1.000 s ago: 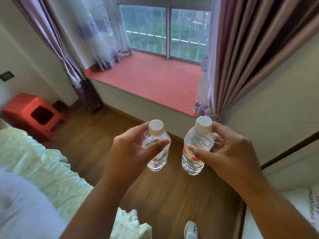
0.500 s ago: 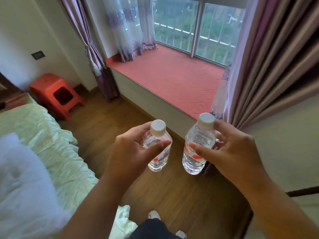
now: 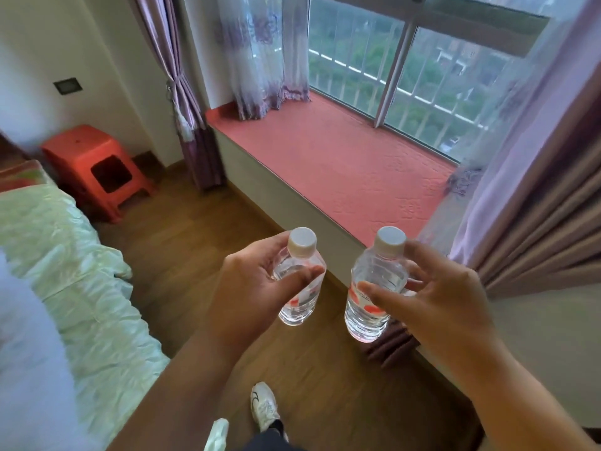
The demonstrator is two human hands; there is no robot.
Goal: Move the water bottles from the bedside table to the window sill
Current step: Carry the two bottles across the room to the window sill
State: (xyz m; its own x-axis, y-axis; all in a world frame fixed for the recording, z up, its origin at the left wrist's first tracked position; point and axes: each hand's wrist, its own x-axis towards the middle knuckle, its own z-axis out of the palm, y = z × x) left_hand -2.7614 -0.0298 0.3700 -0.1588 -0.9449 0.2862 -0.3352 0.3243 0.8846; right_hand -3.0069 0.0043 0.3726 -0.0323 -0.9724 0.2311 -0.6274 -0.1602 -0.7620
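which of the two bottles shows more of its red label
The bottle in the right hand, the right bottle; the left bottle is mostly covered by the left hand.

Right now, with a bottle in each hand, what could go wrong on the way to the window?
The left hand pinches its small clear plastic bottle with fingertips and thumb only, so it might slip. The right hand holds the other clear bottle just as loosely. Near the red window sill, the hanging purple curtain could snag an arm.
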